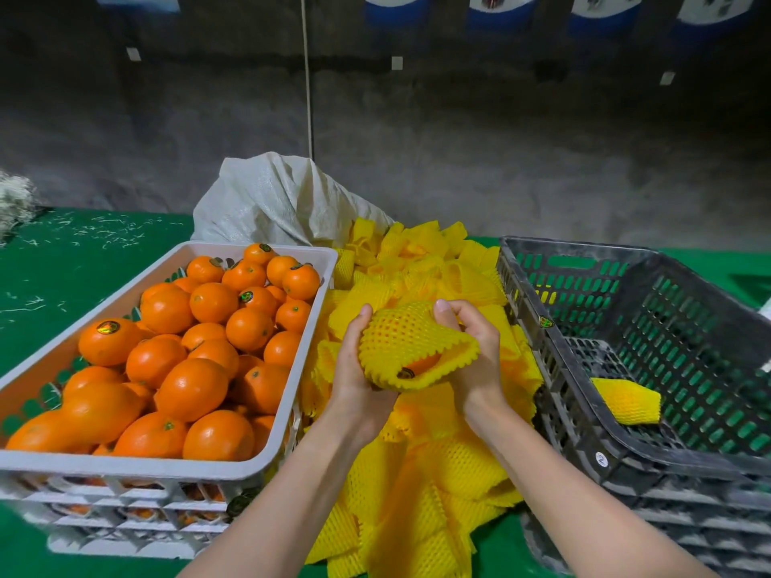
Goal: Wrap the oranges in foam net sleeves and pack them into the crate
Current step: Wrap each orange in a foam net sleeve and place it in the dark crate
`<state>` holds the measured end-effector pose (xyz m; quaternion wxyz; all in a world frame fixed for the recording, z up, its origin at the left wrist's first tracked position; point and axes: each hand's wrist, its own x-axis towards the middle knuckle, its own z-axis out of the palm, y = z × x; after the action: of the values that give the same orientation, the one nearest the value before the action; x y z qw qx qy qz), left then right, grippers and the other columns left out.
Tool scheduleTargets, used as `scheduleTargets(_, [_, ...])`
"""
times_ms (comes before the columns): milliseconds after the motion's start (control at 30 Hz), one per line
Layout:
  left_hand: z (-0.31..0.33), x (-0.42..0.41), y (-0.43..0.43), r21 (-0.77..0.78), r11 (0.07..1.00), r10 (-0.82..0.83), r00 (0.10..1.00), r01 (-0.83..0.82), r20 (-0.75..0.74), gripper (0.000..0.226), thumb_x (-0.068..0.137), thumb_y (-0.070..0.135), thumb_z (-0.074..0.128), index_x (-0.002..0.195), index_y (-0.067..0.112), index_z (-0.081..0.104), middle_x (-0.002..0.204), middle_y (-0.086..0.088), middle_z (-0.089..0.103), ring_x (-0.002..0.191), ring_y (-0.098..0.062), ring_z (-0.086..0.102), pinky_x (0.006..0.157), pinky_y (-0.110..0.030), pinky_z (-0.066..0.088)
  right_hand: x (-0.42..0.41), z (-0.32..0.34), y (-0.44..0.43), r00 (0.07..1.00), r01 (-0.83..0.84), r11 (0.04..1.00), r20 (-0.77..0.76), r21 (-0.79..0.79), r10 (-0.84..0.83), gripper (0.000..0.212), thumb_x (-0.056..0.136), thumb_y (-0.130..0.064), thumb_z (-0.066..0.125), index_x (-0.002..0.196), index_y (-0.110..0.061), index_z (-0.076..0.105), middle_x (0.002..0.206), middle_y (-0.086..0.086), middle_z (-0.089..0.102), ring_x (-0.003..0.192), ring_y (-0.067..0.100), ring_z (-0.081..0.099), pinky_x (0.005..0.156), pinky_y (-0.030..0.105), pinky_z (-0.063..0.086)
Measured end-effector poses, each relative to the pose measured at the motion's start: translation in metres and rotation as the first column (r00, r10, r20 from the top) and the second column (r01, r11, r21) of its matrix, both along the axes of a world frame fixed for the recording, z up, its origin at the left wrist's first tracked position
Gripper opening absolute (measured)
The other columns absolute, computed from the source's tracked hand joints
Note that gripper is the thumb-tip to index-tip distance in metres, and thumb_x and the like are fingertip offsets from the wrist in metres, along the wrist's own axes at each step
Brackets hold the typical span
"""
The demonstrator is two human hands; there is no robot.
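Between both hands sits an orange (pixel 426 362) mostly covered by a yellow foam net sleeve (pixel 406 344); only a sliver of peel shows at the sleeve's open end. My left hand (pixel 354 360) grips the sleeve's left side. My right hand (pixel 473 348) pinches its right edge with thumb on top. A white crate (pixel 175 467) on the left holds several bare oranges (pixel 192 387). The black crate (pixel 584 410) on the right holds one wrapped orange (pixel 628 400).
A heap of loose yellow sleeves (pixel 434 486) fills the gap between the crates, spilling from a white woven sack (pixel 275 202). Everything rests on a green table (pixel 62 260) scattered with white shreds. A concrete wall stands behind.
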<state>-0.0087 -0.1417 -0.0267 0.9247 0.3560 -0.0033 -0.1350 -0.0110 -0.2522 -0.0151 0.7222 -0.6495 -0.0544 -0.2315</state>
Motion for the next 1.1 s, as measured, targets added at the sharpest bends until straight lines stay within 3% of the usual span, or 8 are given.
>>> scheduleTargets(133, [-0.001,0.002,0.003,-0.007,1.0,-0.004,1.0,0.004,-0.006,0.056,0.071,0.048,0.059,0.116,0.015,0.062,0.104,-0.014,0.072,0.095,-0.028,0.067,0.084,-0.043,0.052,0.0,-0.004,-0.001,0.982,-0.099,0.995,-0.16,0.009,0.099,0.032,0.096,-0.012,0.047,0.064,-0.013,0.049,0.059,-0.006,0.051,0.058,0.005,0.047,0.051,0.021,0.038])
scheduleTargets(200, [-0.006,0.007,0.006,0.121,0.99,0.073,0.997,-0.074,0.015,0.025,0.086,0.046,0.053,0.104,0.032,0.063,0.088,-0.004,0.076,0.085,-0.024,0.07,0.07,-0.038,0.056,0.004,0.0,-0.008,0.92,-0.172,0.981,-0.343,0.086,0.192,0.023,0.095,-0.011,0.047,0.075,-0.012,0.058,0.073,0.006,0.059,0.067,0.016,0.053,0.058,0.025,0.045])
scheduleTargets(300, [-0.008,0.014,0.007,0.37,0.921,0.129,0.992,-0.126,0.019,0.026,0.089,0.056,0.048,0.092,0.034,0.061,0.073,0.009,0.074,0.08,-0.015,0.07,0.064,-0.031,0.052,0.007,0.004,-0.017,0.755,-0.301,0.918,-0.524,0.257,0.394,0.035,0.094,-0.039,0.046,0.103,-0.011,0.065,0.093,0.014,0.068,0.081,0.025,0.064,0.072,0.033,0.051])
scheduleTargets(400, [-0.001,0.017,0.003,0.545,0.812,0.213,0.975,-0.21,0.058,0.03,0.09,0.056,0.049,0.077,0.031,0.058,0.062,0.011,0.07,0.065,-0.009,0.067,0.059,-0.027,0.048,0.007,-0.001,-0.008,0.715,-0.332,0.902,-0.55,0.275,0.431,0.058,0.077,-0.062,0.048,0.111,-0.018,0.065,0.097,0.007,0.072,0.087,0.021,0.068,0.077,0.036,0.054])
scheduleTargets(500, [-0.003,0.022,0.0,0.675,0.596,0.332,0.899,-0.434,0.285,0.057,0.091,0.048,0.053,0.039,0.026,0.042,0.041,0.011,0.041,0.041,-0.006,0.042,0.054,-0.033,0.031,0.009,-0.008,0.0,0.762,-0.237,0.939,-0.551,0.249,0.339,0.061,0.086,-0.057,0.044,0.131,-0.017,0.053,0.121,0.012,0.064,0.109,0.026,0.061,0.096,0.042,0.048])
scheduleTargets(633, [-0.007,0.021,-0.001,0.674,0.417,0.32,0.792,-0.61,0.519,0.068,0.091,0.042,0.059,0.032,0.018,0.033,0.034,0.005,0.02,0.035,-0.012,0.019,0.048,-0.031,0.016,0.007,-0.012,0.001,0.764,-0.201,0.951,-0.569,0.237,0.303,0.061,0.092,-0.056,0.034,0.132,-0.014,0.052,0.124,0.014,0.061,0.112,0.027,0.059,0.096,0.04,0.047])
scheduleTargets(900, [-0.014,0.02,-0.011,0.448,0.739,0.425,0.864,-0.503,0.269,0.049,0.089,0.03,0.063,0.05,0.009,0.042,0.056,-0.01,0.036,0.054,-0.022,0.03,0.055,-0.035,0.027,0.006,-0.009,-0.007,0.708,-0.177,0.852,-0.537,0.492,0.458,0.042,0.087,-0.049,0.052,0.104,-0.014,0.068,0.094,0.011,0.07,0.087,0.026,0.063,0.08,0.037,0.049])
scheduleTargets(1100, [-0.007,0.018,-0.014,0.443,0.769,0.358,0.885,-0.46,0.298,0.048,0.077,0.047,0.058,0.05,0.01,0.043,0.06,-0.011,0.046,0.063,-0.027,0.039,0.061,-0.038,0.036,0.004,-0.008,-0.01,0.714,-0.223,0.783,-0.45,0.581,0.537,0.03,0.088,-0.041,0.051,0.089,-0.015,0.067,0.082,0.009,0.066,0.076,0.021,0.06,0.075,0.034,0.046])
